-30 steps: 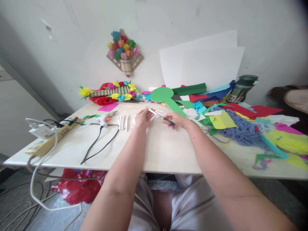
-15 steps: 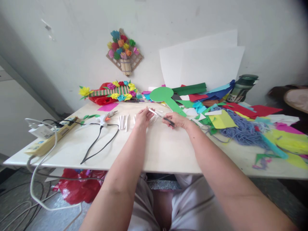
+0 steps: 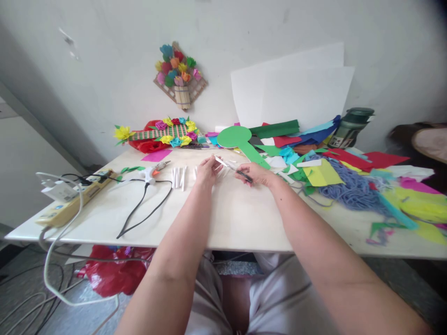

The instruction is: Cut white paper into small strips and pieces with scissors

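Between the fingers of my left hand (image 3: pixel 208 170) is a thin white paper stick (image 3: pixel 220 161), pinched near its end. My right hand (image 3: pixel 254 174) is closed around the dark handles of a pair of scissors (image 3: pixel 245 176). Their blades point left and meet the white stick; whether they are parted is too small to make out. Several short white paper sticks (image 3: pixel 179 178) lie in a row on the table left of my left hand. More white pieces lie partly hidden behind my hands. Just beyond stands out a flat green paper shape (image 3: pixel 234 137) with a round head and a strip.
On the white table (image 3: pixel 244 223), a glue gun (image 3: pixel 150 174) with a black cord and a power strip (image 3: pixel 75 197) occupy the left. Coloured paper, blue yarn (image 3: pixel 349 186) and a dark green bottle (image 3: pixel 352 128) crowd the right. A flower-trimmed craft piece (image 3: pixel 160 132) lies at the back.
Hardly anything differs. Both hands keep their places, with the scissors still at the white paper stick; the view has shifted very slightly.
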Demonstrator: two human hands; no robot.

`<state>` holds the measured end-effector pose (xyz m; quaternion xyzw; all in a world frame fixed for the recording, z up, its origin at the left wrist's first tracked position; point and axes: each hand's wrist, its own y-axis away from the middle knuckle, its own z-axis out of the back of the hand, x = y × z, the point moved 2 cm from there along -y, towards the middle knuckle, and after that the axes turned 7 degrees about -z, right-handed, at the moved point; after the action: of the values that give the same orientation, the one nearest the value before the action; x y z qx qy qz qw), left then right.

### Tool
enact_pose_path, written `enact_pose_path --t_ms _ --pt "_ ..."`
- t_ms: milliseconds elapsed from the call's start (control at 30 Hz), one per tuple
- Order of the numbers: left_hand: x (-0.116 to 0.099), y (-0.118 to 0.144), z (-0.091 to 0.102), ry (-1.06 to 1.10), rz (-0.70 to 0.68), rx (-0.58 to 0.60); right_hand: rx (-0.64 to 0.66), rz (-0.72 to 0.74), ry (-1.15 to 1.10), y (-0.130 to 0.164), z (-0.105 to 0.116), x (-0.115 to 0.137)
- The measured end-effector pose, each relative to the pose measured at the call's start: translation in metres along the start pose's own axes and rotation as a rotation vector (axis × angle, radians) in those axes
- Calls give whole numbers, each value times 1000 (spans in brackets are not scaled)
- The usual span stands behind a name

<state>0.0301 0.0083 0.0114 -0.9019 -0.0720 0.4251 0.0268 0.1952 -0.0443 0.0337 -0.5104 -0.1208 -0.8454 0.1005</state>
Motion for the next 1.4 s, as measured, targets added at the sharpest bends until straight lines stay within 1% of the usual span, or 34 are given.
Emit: enact_pose_path --t_ms 333,633,1067,1400 --pt "-1 1 -2 21 -4 -14 15 -13 -29 3 0 5" --pt "-3 3 -4 11 15 -30 20 -5 -32 2 0 2" --pt "-2 1 -2 11 13 -12 13 77 -54 -6 3 -7" --pt "-1 -1 -2 22 20 -33 22 99 -82 -6 3 -7"
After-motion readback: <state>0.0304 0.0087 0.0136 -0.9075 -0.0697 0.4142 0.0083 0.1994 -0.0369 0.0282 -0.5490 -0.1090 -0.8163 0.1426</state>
